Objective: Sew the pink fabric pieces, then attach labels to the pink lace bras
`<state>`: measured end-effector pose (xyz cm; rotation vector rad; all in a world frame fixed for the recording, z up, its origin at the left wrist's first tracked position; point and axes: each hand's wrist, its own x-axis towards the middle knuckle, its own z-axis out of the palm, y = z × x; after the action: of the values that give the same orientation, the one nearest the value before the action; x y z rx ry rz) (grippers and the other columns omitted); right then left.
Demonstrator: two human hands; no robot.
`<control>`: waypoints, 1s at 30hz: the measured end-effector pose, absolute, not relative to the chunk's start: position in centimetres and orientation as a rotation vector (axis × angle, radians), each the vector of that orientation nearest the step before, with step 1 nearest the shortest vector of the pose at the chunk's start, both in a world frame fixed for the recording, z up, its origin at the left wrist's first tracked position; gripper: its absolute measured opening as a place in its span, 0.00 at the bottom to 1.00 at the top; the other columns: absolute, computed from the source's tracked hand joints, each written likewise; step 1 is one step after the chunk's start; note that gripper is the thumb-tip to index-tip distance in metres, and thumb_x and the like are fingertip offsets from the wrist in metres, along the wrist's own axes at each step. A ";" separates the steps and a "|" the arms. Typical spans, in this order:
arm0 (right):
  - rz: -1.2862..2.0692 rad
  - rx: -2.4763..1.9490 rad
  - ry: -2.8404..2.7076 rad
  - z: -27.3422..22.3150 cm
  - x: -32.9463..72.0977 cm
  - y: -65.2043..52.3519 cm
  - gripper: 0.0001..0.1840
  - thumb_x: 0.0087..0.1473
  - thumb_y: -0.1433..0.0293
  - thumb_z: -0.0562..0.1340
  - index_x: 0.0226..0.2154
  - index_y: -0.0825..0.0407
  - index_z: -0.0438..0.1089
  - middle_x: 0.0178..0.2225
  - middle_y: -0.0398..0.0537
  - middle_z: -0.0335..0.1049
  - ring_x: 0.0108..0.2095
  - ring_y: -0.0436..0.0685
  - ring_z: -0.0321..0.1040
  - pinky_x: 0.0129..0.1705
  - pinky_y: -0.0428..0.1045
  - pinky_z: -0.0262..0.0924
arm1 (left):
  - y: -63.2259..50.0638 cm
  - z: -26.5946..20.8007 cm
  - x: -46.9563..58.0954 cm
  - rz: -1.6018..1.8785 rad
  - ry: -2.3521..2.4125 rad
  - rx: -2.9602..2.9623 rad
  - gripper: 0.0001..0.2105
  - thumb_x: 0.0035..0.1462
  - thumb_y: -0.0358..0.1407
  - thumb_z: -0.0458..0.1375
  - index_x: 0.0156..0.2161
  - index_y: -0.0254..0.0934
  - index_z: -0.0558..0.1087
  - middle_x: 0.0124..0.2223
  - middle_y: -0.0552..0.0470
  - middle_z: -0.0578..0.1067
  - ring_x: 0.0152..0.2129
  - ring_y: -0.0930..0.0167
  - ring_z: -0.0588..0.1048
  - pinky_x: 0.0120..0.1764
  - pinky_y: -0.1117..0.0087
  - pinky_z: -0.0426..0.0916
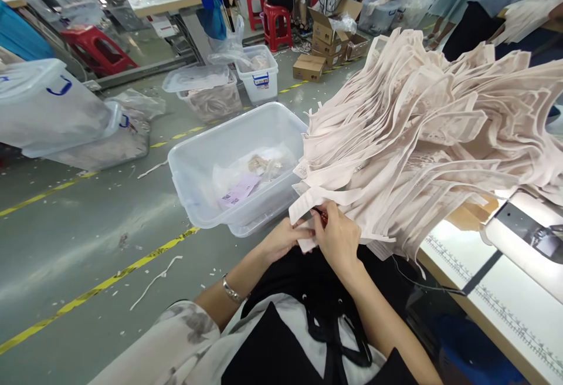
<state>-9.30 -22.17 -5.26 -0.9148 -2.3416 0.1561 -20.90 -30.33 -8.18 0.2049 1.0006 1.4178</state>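
A large heap of pale beige garments [387, 121], which look like bras with straps and bands, lies in front of me and to the right. My left hand [284, 238] pinches the pale band end of one garment [308, 243] at the heap's near left edge. Close beside it, my right hand [338, 235] is closed on a small dark and reddish tool [323, 216] that looks like thread snips, mostly hidden by the fingers. A white strip [303, 202] of fabric stands out just above both hands.
An open clear plastic bin [185, 174] with bags and a purple label stands left of the heap. A sewing table [497, 297] with a machine [528, 226] is at right. Lidded bins [57, 103], cartons [309, 67], red stools [277, 24] and other people are farther off.
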 end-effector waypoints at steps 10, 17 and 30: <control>0.107 -0.818 -2.282 -5.0 -7.8 -23.8 0.13 0.66 0.63 0.55 0.37 0.53 0.69 0.25 0.43 0.74 0.25 0.50 0.70 0.27 0.46 0.53 | -29.1 -5.3 -23.6 1.603 0.771 -0.133 0.08 0.64 0.30 0.55 0.44 0.31 0.76 0.41 0.44 0.81 0.35 0.64 0.81 0.40 0.67 0.75; 0.109 -0.958 -2.440 -5.0 -8.2 -23.3 0.12 0.65 0.63 0.55 0.34 0.52 0.67 0.25 0.42 0.74 0.21 0.51 0.68 0.24 0.47 0.43 | -29.6 -5.2 -22.2 1.639 0.804 -0.137 0.09 0.64 0.30 0.56 0.47 0.32 0.74 0.42 0.44 0.80 0.39 0.65 0.80 0.47 0.64 0.74; 0.217 -0.927 -2.306 -5.1 -7.9 -22.6 0.13 0.65 0.61 0.55 0.37 0.53 0.68 0.27 0.45 0.75 0.25 0.51 0.71 0.26 0.46 0.51 | -29.6 -8.4 -21.0 1.397 1.120 0.306 0.09 0.44 0.32 0.71 0.30 0.30 0.79 0.28 0.48 0.79 0.26 0.70 0.75 0.35 0.70 0.69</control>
<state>-7.93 -22.58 -5.15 -0.9271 -2.3059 0.2170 -21.04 -29.65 -8.37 0.3058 1.1204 1.3973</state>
